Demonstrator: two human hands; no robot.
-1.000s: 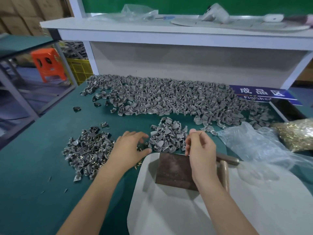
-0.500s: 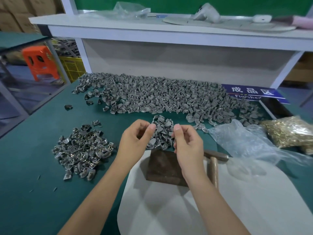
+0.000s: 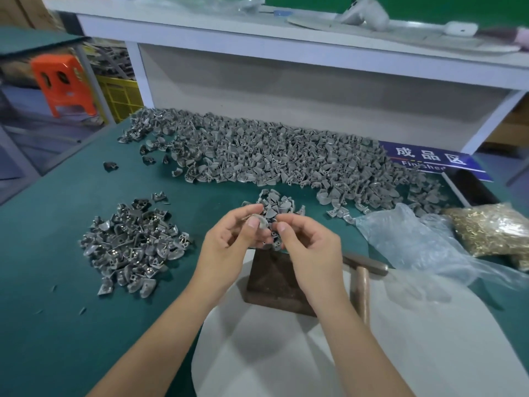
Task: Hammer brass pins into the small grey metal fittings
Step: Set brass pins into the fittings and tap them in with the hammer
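Green felt covers the table (image 3: 43, 253), where a long heap of grey fittings (image 3: 272, 156) is spread along the back and a bag of brass pins (image 3: 486, 227) lies at the right. For a clean strike, the pin should be seated straight before the fitting is set on the steel block (image 3: 274, 282) (the hammer (image 3: 362, 282) lies just beside it). One grey fitting (image 3: 262, 222) is pinched by the left hand (image 3: 229, 239); the right hand (image 3: 309, 245) is curled with fingertips together, presumably on a pin, though none can be made out.
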